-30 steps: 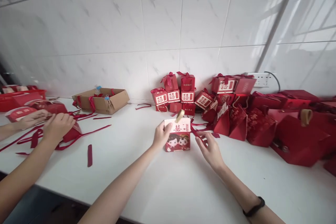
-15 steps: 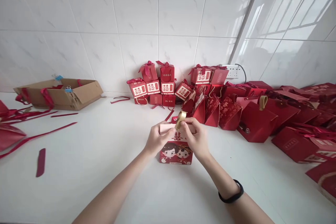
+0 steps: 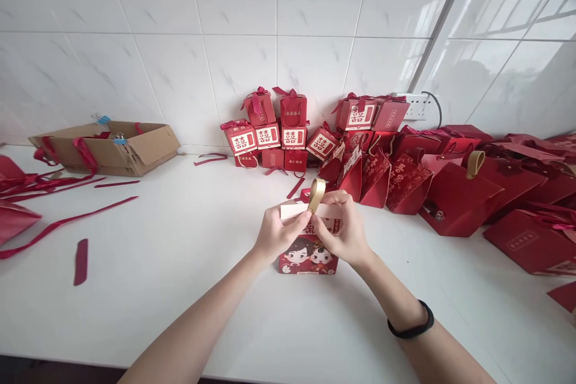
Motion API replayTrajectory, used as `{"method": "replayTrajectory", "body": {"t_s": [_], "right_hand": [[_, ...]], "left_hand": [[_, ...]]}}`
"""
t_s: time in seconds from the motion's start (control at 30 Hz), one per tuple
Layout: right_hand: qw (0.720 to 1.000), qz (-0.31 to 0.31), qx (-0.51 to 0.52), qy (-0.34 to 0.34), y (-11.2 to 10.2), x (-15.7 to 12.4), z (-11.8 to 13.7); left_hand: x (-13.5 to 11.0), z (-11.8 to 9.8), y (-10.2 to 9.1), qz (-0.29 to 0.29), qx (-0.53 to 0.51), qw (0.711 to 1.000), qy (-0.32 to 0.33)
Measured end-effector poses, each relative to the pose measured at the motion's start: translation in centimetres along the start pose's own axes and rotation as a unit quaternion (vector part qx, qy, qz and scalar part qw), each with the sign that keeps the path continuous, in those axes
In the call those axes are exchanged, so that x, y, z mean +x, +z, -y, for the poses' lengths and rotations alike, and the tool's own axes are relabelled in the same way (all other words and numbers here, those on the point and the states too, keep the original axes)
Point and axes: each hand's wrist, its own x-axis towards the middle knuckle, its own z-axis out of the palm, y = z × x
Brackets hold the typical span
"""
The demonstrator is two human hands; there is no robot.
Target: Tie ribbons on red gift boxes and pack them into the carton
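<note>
A red gift box [image 3: 308, 255] with two cartoon figures and a white band stands upright on the white table in front of me. My left hand [image 3: 282, 230] pinches the left part of its pale top flap, the thumb at the base of a gold ribbon loop [image 3: 317, 193]. My right hand [image 3: 344, 227] grips the top from the right, thumb against the loop's foot and fingers behind the flap. The loop rises upright between both hands. What the fingers do behind the flap is hidden.
Stacked red gift boxes [image 3: 269, 137] stand by the tiled wall, and rows of red boxes [image 3: 459, 195] fill the right side. A cardboard tray [image 3: 157, 150] with ribbons sits back left. Ribbon pieces [image 3: 81, 262] lie on the left. A power strip [image 3: 418, 106] is behind.
The gold loop, tilted and held by the right fingers before, now stands straight up at the flap. My right fingers have shifted behind the flap. The view has tipped slightly downward.
</note>
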Motion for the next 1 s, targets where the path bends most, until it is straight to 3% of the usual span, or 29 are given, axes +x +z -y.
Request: {"method": "replayTrajectory", "body": {"t_s": [0.63, 1.0], "right_hand": [[0.963, -0.008, -0.210, -0.170, -1.2, 1.0, 0.2], [0.952, 0.023, -0.231, -0.201, -1.5, 1.3, 0.1]], "left_hand": [[-0.1, -0.3, 0.1, -0.017, 0.009, 1.000, -0.019], [-0.1, -0.5, 0.2, -0.024, 0.010, 1.000, -0.009]]}}
